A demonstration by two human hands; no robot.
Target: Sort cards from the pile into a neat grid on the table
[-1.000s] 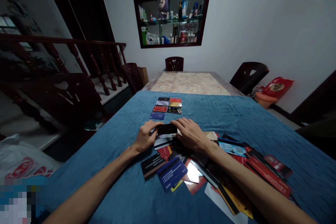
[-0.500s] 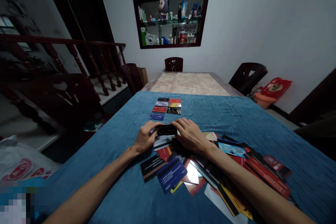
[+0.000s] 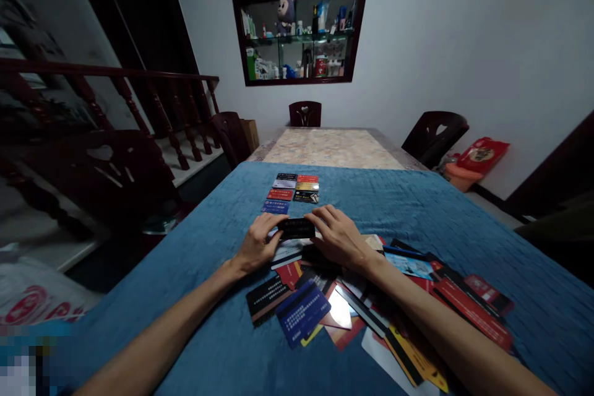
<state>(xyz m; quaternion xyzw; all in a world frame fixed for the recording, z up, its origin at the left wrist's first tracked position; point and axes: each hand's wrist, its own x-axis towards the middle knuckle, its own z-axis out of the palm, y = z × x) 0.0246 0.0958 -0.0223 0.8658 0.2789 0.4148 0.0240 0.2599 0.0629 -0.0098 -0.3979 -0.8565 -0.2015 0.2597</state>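
A black card (image 3: 296,228) is held up between my two hands, its printed face tilted toward me. My left hand (image 3: 258,240) pinches its left end between thumb and fingers, and my right hand (image 3: 338,236) grips the right end. Below and right of the hands spreads a loose pile of cards, among them a blue card (image 3: 304,312), a black card with a brown stripe (image 3: 266,300) and a red card (image 3: 473,312). Beyond the hands, several cards lie in two neat columns, with a blue card (image 3: 275,206) nearest and a black-and-white card (image 3: 306,197) to its right.
A blue cloth (image 3: 208,322) covers the near part of the table; the far part has a patterned cover (image 3: 322,148). Dark chairs (image 3: 436,136) stand around it. A white bag (image 3: 37,297) is at the left, and a red bag (image 3: 485,154) sits in an orange bin at the right.
The black card is turned slightly more face-on, so its print shows more. Both hands keep their hold, and the view has shifted a little.
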